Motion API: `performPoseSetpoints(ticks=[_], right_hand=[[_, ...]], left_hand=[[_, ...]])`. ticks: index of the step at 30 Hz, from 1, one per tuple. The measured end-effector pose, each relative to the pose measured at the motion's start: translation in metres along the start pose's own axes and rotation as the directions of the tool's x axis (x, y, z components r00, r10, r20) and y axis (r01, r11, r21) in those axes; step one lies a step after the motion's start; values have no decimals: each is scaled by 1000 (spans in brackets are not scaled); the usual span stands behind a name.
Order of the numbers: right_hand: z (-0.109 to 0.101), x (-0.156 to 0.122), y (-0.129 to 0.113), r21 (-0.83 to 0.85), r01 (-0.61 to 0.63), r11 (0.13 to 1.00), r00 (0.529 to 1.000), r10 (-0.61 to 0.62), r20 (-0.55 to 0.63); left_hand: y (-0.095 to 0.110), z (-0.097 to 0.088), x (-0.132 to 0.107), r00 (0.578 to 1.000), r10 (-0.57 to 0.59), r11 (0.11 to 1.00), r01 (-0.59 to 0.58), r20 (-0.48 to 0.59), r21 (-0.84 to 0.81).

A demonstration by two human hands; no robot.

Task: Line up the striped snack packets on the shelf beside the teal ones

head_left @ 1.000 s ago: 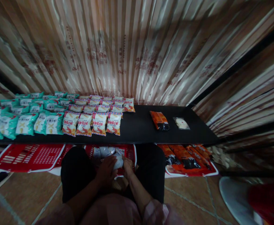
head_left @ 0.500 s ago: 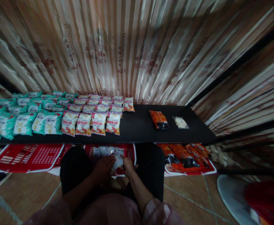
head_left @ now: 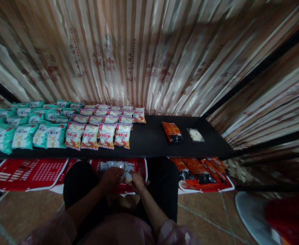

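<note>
A red basket sits between the knees, under the front edge of the black shelf. Several silvery-white snack bags lie in it. My left hand rests over the bags with its fingers stretched out to the right, touching a snack bag. On that bag's right side, my right hand pinches its edge, thumb on top. The bag lies low among the others, and its far side is partly hidden by my fingers.
On the black shelf stand rows of green snack bags and white-orange snack bags. An orange packet and a small clear packet lie farther right. Red baskets flank the knees; the right basket holds orange packets.
The snack bag between my hands has gone from raised and tilted to lying lower and flatter in the basket. Both hands have moved slightly, and the view has shifted a little.
</note>
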State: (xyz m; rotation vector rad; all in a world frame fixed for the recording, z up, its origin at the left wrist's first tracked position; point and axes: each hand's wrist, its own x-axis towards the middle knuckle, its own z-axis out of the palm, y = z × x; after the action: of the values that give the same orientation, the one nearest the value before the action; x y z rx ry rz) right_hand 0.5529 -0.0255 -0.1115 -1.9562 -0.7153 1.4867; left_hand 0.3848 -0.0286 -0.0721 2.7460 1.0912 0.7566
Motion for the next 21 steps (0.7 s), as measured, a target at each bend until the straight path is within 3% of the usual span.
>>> performPoseSetpoints(ticks=[6, 11, 21], right_hand=[[-5, -13, -8, -224, 142, 964, 986, -158, -53], [-5, -31, -22, -509, 396, 764, 897, -441, 36], [-8, -52, -29, -420, 678, 603, 725, -642, 249]], left_hand=[[-4, -1, 4, 996, -62, 998, 62, 59, 2], [-2, -6, 11, 986, -111, 994, 108, 127, 32], [-9, -11, 25, 970, -164, 984, 174, 178, -38]])
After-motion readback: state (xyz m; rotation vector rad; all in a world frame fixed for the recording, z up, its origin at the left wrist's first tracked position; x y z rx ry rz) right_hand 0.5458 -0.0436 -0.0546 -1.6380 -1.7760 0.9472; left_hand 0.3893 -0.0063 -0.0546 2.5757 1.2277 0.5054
